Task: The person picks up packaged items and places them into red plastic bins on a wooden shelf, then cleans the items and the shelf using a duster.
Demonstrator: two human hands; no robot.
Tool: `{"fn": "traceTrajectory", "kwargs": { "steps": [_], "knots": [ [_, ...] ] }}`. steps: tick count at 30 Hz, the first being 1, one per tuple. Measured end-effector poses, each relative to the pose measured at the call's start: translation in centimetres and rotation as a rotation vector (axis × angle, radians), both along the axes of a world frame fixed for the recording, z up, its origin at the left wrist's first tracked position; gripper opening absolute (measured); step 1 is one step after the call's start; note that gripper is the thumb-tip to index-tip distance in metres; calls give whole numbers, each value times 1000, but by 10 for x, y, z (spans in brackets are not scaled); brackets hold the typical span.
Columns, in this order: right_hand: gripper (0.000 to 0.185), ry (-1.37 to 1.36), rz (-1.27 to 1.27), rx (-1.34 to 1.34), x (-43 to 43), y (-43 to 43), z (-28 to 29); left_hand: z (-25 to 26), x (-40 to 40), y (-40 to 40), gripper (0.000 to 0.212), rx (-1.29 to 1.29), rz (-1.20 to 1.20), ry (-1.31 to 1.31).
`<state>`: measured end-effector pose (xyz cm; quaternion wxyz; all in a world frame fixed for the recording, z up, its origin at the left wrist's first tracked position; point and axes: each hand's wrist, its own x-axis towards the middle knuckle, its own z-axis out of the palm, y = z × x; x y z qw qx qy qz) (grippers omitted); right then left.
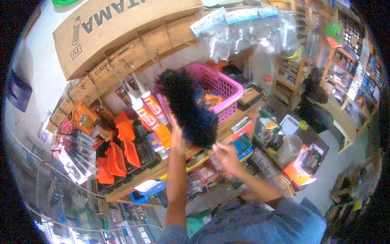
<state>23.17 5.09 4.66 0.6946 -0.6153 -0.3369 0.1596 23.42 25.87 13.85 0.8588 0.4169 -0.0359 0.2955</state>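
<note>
A black object with a fuzzy, bristly outline (192,106) is held up in front of me; blur and darkness hide its exact kind. My left hand (176,134) grips it along its left side, with the fingers partly hidden behind it. Close to its lower right edge is my right hand (226,157), fingers curled; whether they pinch the object is unclear. Behind it stands a pink plastic basket (227,85), holding items in orange packaging (213,100). White and red sealant cartridges (146,114) lean left of my left hand.
Orange plastic bins (117,158) hang at the left of the wooden shelf (134,183). A large cardboard box (122,33) rests above. Clear plastic packets (243,36) hang at the upper right. A clear container (289,146) stands on the cluttered right-hand table, near a dark chair (315,113).
</note>
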Motion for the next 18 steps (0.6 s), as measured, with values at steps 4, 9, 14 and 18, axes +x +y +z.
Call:
{"fn": "traceTrajectory", "kwargs": {
  "steps": [4, 9, 14, 18],
  "knots": [
    [26, 34, -96, 66, -6, 2, -6, 6, 6, 8, 71, 10, 146, -7],
    [21, 116, -98, 16, -25, -28, -95, 60, -2, -62, 73, 53, 299, 72],
    [25, 119, -69, 43, 2, -2, -17, 31, -3, -22, 77, 164, 215, 150],
    [26, -147, -87, -24, -17, -14, -36, 53, -15, -54, 85, 34, 107, 164]
  ]
}}
